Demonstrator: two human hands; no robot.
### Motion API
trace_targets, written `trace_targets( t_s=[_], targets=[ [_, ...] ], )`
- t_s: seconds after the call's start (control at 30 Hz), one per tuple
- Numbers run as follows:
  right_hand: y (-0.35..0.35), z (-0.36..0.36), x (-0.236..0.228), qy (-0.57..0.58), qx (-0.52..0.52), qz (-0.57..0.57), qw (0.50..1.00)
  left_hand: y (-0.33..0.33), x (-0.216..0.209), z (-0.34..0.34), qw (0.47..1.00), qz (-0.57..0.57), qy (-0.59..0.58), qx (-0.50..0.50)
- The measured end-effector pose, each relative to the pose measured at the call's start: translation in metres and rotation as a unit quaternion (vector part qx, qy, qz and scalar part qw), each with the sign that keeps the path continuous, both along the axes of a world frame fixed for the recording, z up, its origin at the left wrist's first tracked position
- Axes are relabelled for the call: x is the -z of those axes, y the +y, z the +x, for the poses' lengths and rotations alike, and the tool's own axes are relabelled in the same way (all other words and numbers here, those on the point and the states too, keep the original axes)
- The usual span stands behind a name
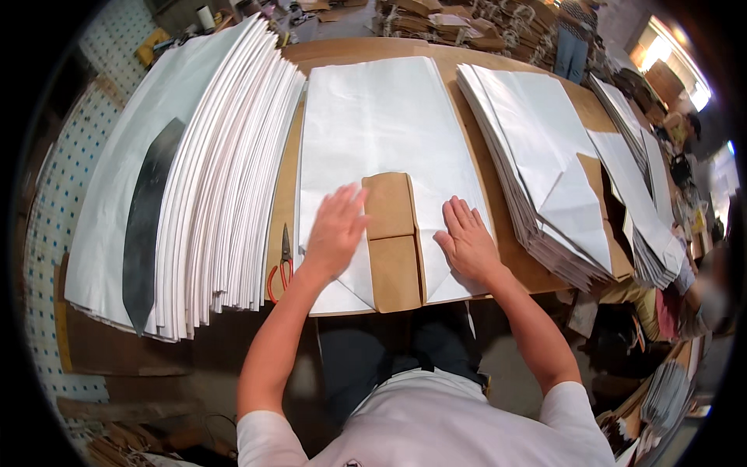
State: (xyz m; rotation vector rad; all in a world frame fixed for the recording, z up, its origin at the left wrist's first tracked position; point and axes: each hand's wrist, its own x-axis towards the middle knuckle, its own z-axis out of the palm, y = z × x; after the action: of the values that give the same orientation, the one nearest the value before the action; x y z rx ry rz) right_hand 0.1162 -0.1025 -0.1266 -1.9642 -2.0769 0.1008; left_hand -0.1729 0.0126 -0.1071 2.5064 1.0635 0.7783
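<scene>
A large white paper sack (373,117) lies flat on the table in front of me, its near end folded into diagonal creases. Down the middle of that end runs a brown paper panel (393,268) with a crosswise seam. My left hand (336,229), slightly blurred, is over the white paper at the panel's left edge, fingers stretched out. To the right of the panel, my right hand (469,240) rests flat on the sack with its fingers extended. Neither hand grips anything. Red-handled scissors (285,261) lie beside my left forearm, blades pointing away.
A tall stack of white sacks (210,187) fills the left side, with a dark pointed strip (152,222) on top. More folded white sacks (537,140) are piled to the right on the wooden table (342,50). Brown bundles (467,27) and a standing person (574,39) are beyond.
</scene>
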Motion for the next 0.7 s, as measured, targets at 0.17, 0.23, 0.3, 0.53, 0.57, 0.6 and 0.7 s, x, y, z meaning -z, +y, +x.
trace_targets(
  t_s=[0.17,0.23,0.3,0.53,0.57,0.6,0.7],
  targets=[
    [-0.007,0.002,0.017,-0.037,0.002,0.0,0.999,-0.006,0.035,-0.033,0.987,0.016,0.147,-0.061],
    [-0.006,-0.001,0.018,-0.021,0.002,-0.008,1.0,-0.004,0.039,-0.036,0.986,0.028,0.152,-0.066],
    [-0.002,-0.006,0.018,-0.014,0.001,-0.015,1.0,-0.008,0.048,-0.039,0.982,0.03,0.168,-0.077],
    [-0.015,0.016,0.014,0.21,0.073,0.152,0.963,-0.013,0.011,-0.045,0.992,0.08,0.027,-0.092],
    [-0.015,0.021,0.004,0.207,0.079,0.14,0.965,-0.025,-0.01,-0.037,0.993,0.077,-0.026,-0.087],
    [-0.024,0.031,-0.005,0.199,0.097,0.121,0.968,-0.044,-0.05,-0.041,0.993,0.081,-0.041,-0.069],
    [-0.03,0.052,-0.011,0.261,0.104,0.066,0.957,-0.094,-0.147,-0.076,0.986,0.073,-0.133,-0.062]
  ],
)
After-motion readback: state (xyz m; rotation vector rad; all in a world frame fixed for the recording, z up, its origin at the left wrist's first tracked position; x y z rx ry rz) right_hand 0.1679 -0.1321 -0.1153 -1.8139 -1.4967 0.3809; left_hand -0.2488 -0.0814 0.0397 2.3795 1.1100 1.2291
